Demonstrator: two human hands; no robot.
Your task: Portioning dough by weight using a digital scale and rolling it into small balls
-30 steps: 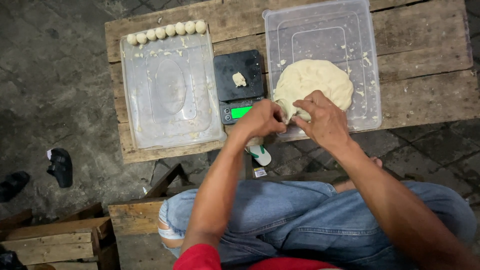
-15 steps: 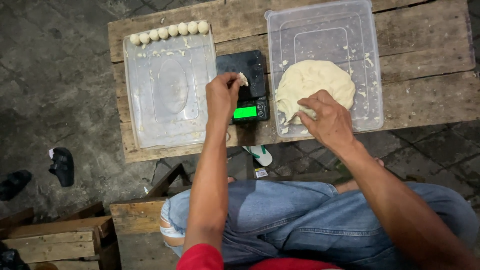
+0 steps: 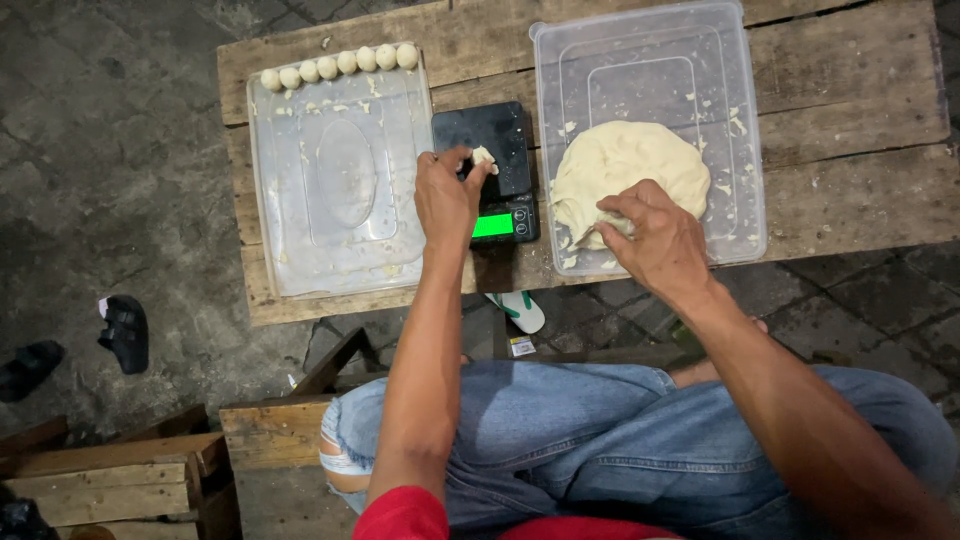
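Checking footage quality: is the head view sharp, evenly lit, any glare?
Head view: sharp on the left hand, right hand and dough mass; light falls on the wooden table, ground darker; scale display glows overexposed green, unreadable.

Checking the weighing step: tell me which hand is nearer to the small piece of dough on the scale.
Left. The left hand has its fingertips at the small dough piece on the black scale; the right hand is off to the side, on the big dough mass.
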